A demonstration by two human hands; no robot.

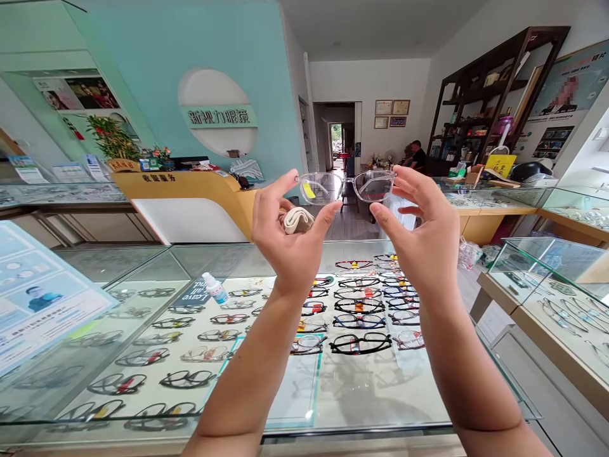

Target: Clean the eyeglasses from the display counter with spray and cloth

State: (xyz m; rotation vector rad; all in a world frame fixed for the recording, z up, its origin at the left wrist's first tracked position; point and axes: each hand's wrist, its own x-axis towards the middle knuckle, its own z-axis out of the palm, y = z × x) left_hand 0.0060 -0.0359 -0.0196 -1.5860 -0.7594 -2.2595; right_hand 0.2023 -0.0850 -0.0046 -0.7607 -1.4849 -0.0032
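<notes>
I hold a pair of clear-framed glasses up at eye level with both hands. My left hand pinches the left lens rim between thumb and forefinger, and a beige cleaning cloth is tucked in its palm. My right hand pinches the right lens rim the same way. A yellow tag shows on the left lens. Below my arms lies a glass display counter with several rows of spectacle frames under the glass.
A small spray bottle lies on the counter top, left of my left arm. A leaflet stand stands at the far left. More glass cases run along the right. People sit at the back of the shop.
</notes>
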